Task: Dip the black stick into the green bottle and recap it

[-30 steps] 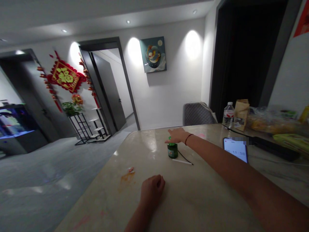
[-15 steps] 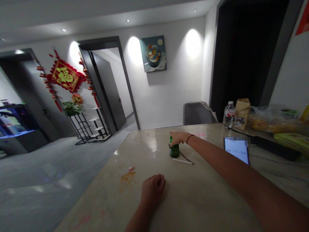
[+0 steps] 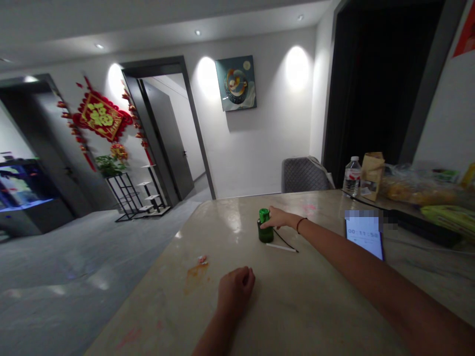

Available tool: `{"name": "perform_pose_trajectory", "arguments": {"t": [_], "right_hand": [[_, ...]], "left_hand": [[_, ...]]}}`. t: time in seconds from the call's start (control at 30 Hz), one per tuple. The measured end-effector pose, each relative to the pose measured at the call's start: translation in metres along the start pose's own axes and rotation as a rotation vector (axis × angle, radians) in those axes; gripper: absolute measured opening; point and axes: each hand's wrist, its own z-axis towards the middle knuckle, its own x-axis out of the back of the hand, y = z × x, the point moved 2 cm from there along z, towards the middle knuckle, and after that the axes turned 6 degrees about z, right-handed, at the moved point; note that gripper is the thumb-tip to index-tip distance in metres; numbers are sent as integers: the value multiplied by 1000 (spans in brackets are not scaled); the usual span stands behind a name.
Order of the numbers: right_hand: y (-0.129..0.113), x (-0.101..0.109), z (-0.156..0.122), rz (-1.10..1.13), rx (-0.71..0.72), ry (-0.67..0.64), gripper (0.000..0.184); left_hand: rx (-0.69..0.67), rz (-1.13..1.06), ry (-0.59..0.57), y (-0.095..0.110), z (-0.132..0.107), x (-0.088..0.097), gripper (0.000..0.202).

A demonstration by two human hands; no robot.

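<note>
A small dark green bottle (image 3: 265, 234) with a brighter green top (image 3: 263, 214) stands upright on the table. My right hand (image 3: 279, 218) reaches over from the right and grips it near the neck, the thumb across the front and the other fingers partly hidden behind. Just in front of the bottle lie a thin white stick (image 3: 281, 247) and a dark cord-like strip (image 3: 285, 241). Nearer to me, my left hand (image 3: 236, 290) rests on the tabletop, curled into a loose fist with nothing visible in it.
On the pale table (image 3: 297, 306), a phone (image 3: 363, 237) showing a timer lies at the right, beside a black power strip (image 3: 423, 228). Behind it are a water bottle (image 3: 352, 177), a paper bag (image 3: 371, 175) and plastic-wrapped food (image 3: 419, 185). A crumpled scrap (image 3: 202, 259) sits left.
My right hand has shifted slightly right, from over the bottle's top to its right side, so the green top now shows. The left hand stays where it was.
</note>
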Motion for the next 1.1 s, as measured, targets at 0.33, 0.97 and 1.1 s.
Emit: {"name": "perform_pose_trajectory", "arguments": {"t": [0.33,0.97,1.1], "right_hand": [[-6,3,-27,74,12,-378,51],[45,-43,-28,-398,-28,253,25],[39,-51,-30,-394,-44,234,26]], "left_hand": [[179,17,79,-7,2,2,34],[173,-15,26,-8,3,2,28],[172,-18,35,-7,3,1,27]]}}
